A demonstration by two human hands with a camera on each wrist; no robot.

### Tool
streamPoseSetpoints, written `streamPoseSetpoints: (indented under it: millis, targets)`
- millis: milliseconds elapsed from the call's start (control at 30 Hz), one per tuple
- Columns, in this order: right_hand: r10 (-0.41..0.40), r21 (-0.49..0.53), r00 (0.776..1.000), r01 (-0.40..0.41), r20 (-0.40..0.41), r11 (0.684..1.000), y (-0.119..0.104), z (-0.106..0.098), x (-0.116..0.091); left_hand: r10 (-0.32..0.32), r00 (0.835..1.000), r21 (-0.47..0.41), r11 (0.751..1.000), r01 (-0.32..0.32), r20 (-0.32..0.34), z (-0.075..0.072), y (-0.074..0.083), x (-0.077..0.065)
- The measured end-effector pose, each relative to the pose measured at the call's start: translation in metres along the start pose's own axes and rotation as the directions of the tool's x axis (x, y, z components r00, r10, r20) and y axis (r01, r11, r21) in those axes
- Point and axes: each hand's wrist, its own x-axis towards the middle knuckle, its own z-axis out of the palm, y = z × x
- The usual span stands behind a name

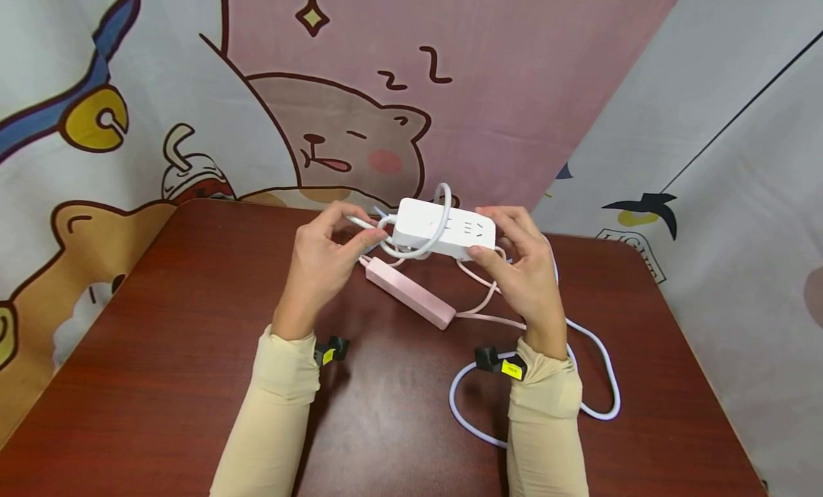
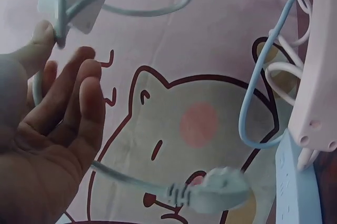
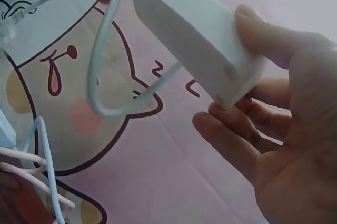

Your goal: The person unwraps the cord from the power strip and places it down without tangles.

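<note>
My right hand (image 1: 530, 268) grips the right end of a white power strip (image 1: 479, 233), thumb on the near side and fingers on the far side. The strip is held up over the back of the table. Its white cord (image 1: 445, 197) loops around the body. Near the strip's left end, my left hand (image 1: 319, 258) pinches that cord between thumb and fingers. From below the left hand the cord's plug (image 2: 221, 190) hangs free in the left wrist view. In the right wrist view the strip's plain side (image 3: 184, 29) shows.
A pink power strip (image 1: 411, 295) lies on the brown table (image 1: 173, 325) under the white one, its pink cord (image 1: 491, 318) running right. A blue power strip (image 2: 297, 187) sits behind it. Pale blue cord (image 1: 607, 358) curves around my right forearm. A printed curtain (image 1: 501, 76) hangs behind.
</note>
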Motion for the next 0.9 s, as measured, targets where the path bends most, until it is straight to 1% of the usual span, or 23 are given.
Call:
streamPoseSetpoints:
  millis: [100, 233, 267, 333, 433, 500, 567, 600, 667, 733, 767, 800, 833, 900]
  targets:
    - [-0.01, -0.002, 1.0, 0.01, -0.021, 1.0, -0.002, 0.002, 0.001, -0.025, 0.998, -0.033, 0.999, 0.027, 0.054, 0.0, 0.0, -0.001]
    - [-0.024, -0.008, 0.999, 0.024, -0.042, 1.0, -0.005, 0.004, 0.001, -0.076, 0.99, -0.077, 0.993, 0.085, 0.12, -0.001, 0.002, -0.002]
    - [-0.027, -0.009, 0.999, 0.026, -0.044, 1.0, -0.005, 0.005, 0.001, -0.082, 0.987, -0.075, 0.993, 0.093, 0.136, -0.001, 0.003, -0.002]
    - [-0.026, -0.011, 0.999, 0.026, -0.046, 1.0, -0.006, 0.005, 0.001, -0.084, 0.984, -0.041, 0.995, 0.091, 0.156, -0.002, 0.003, -0.002]
    - [-0.024, -0.002, 0.998, 0.024, -0.051, 1.0, -0.007, 0.004, 0.001, -0.045, 0.988, 0.061, 0.997, 0.036, 0.148, -0.003, 0.003, -0.001]
    - [-0.023, 0.0, 0.998, 0.023, -0.05, 1.0, -0.007, 0.003, 0.001, -0.001, 0.993, 0.136, 0.991, -0.015, 0.116, -0.003, 0.004, -0.001]
    - [-0.026, 0.006, 0.998, 0.026, -0.049, 1.0, -0.007, 0.002, 0.0, 0.04, 0.996, 0.189, 0.98, -0.056, 0.085, -0.004, 0.004, -0.001]
    - [-0.027, 0.009, 0.999, 0.028, -0.047, 1.0, -0.007, 0.002, 0.0, 0.058, 0.995, 0.202, 0.977, -0.073, 0.077, -0.004, 0.004, -0.001]
    - [-0.031, 0.011, 0.999, 0.031, -0.044, 0.999, -0.007, 0.001, 0.0, 0.091, 0.993, 0.193, 0.976, -0.104, 0.077, -0.006, 0.003, -0.001]
    - [-0.037, 0.016, 0.998, 0.037, -0.053, 0.999, -0.008, 0.0, 0.0, 0.109, 0.989, 0.162, 0.979, -0.125, 0.104, -0.01, 0.002, -0.001]
    - [-0.039, 0.023, 0.997, 0.04, -0.06, 0.999, -0.008, 0.0, 0.0, 0.107, 0.986, 0.143, 0.982, -0.125, 0.127, -0.013, 0.001, -0.001]
    - [-0.041, 0.032, 0.997, 0.043, -0.07, 0.999, -0.008, -0.001, 0.0, 0.089, 0.984, 0.13, 0.985, -0.109, 0.156, -0.017, 0.001, -0.001]
    - [-0.043, 0.036, 0.996, 0.046, -0.083, 0.998, -0.008, -0.002, 0.0, 0.058, 0.98, 0.122, 0.989, -0.082, 0.19, -0.021, 0.0, -0.001]
    - [-0.048, 0.043, 0.992, 0.053, -0.114, 0.998, -0.008, -0.004, 0.0, -0.032, 0.966, 0.135, 0.991, -0.003, 0.255, -0.028, -0.002, -0.001]
